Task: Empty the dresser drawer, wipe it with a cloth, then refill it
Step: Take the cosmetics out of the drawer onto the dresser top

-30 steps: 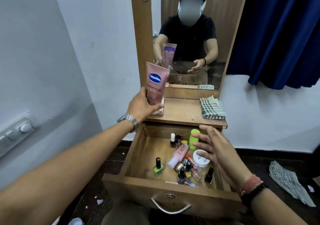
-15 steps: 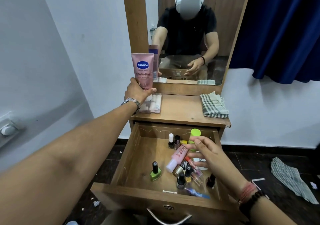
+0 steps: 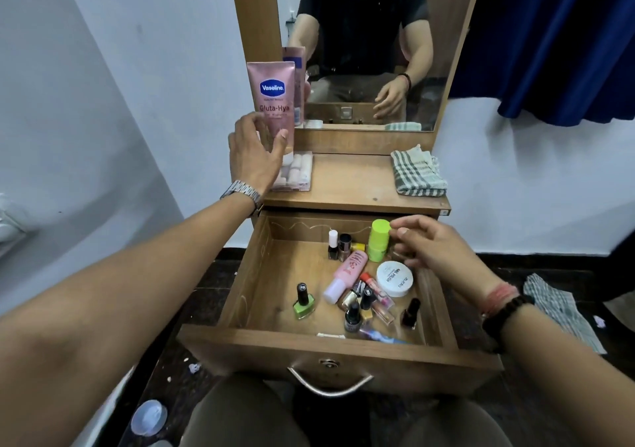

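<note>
Left hand [image 3: 252,152], its grip loose and open, sits beside the upright pink tube [image 3: 272,97] on the dresser surface [image 3: 350,182]; right hand [image 3: 426,245] pinches the green bottle [image 3: 378,240] far right in the drawer [image 3: 340,352].

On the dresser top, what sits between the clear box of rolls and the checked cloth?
Nothing: in the head view, bare wood separates the clear box from the checked cloth.

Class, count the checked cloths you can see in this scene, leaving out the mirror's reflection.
2. One folded checked cloth lies on the dresser top at the right; another checked cloth lies spread on the floor, right of the drawer.
</note>
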The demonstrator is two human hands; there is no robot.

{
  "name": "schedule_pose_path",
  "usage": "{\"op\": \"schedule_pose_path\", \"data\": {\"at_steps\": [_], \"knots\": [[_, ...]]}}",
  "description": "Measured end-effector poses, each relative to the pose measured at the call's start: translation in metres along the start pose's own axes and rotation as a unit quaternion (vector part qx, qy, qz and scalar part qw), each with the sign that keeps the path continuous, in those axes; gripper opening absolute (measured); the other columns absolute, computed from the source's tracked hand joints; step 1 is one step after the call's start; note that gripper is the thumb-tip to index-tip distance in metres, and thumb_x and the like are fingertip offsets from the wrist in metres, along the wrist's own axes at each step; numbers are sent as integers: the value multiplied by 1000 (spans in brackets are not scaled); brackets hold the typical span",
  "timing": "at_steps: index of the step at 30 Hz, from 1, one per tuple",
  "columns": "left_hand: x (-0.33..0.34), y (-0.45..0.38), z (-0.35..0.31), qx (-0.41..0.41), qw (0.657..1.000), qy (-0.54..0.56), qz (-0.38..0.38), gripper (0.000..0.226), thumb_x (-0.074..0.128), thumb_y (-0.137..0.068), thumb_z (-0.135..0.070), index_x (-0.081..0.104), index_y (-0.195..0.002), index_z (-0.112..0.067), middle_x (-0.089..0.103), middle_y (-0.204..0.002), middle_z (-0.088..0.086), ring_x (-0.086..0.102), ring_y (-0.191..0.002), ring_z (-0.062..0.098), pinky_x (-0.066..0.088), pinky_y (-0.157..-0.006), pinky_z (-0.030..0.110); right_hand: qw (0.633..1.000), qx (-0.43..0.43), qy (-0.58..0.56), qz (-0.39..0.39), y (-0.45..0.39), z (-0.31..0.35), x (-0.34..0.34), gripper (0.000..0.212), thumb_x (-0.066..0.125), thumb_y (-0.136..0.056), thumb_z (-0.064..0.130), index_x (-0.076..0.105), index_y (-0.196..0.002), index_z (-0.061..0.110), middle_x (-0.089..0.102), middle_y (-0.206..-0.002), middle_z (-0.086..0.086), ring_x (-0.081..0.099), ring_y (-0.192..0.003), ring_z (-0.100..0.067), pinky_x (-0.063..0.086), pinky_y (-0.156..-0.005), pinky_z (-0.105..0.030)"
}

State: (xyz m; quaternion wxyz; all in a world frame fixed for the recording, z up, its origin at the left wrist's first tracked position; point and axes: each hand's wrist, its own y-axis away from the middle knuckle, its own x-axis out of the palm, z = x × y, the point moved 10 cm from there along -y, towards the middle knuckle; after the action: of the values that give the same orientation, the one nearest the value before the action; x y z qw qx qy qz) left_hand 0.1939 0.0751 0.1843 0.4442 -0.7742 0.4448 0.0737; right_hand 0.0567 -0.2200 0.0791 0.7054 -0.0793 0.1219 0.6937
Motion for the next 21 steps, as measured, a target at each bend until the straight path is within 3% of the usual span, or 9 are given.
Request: {"op": "schedule_pose_path", "data": {"at_steps": [5,9,13,17,19,21], "knots": [[-2,54,-42,129,986,24,105,18,58,-88,-30,54,-104,-23,61,-97,-6,55,-85,10,47,-71,27,991,-21,130,-1,-7,8,-12,13,62,-89,10,66,-96,20,68,-89,2,62,-74,-7,47,-55,-12],[6,112,-56,166,963,16,213,8,57,-89,-27,57,-96,-24,60,-90,-9,55,-78,5,51,-70,30,922,-47,381,42,-16,8,4,22,63,-82,8,68,-102,17,70,-101,-2,64,-96,-17,51,-88,-30],[10,161,-42,152,943,1,297,28,51,-90,-45,56,-113,-29,60,-101,-14,57,-84,0,52,-72,27,818,-37,562,115,-24,-13,29,33,55,-85,7,62,-114,21,63,-115,-7,61,-104,-26,51,-83,-32],[4,188,-21,17,935,109,337,60,39,-84,-61,41,-135,-31,60,-109,-14,61,-90,0,48,-77,19,755,-39,629,180,-31,-28,48,44,62,-84,4,56,-124,22,57,-123,-10,58,-110,-29,41,-75,-28],[3,196,-24,31,932,92,348,59,36,-85,-61,41,-135,-31,59,-109,-15,61,-89,-2,44,-75,13,730,-46,647,214,-31,-34,56,51,67,-81,5,54,-126,24,56,-125,-10,57,-112,-30,42,-79,-29],[2,196,-29,41,933,92,346,50,39,-88,-57,45,-131,-31,59,-108,-16,60,-89,-1,47,-77,17,712,-55,661,231,-30,-37,59,52,69,-79,7,54,-125,25,58,-124,-8,58,-111,-29,48,-84,-33]]}}
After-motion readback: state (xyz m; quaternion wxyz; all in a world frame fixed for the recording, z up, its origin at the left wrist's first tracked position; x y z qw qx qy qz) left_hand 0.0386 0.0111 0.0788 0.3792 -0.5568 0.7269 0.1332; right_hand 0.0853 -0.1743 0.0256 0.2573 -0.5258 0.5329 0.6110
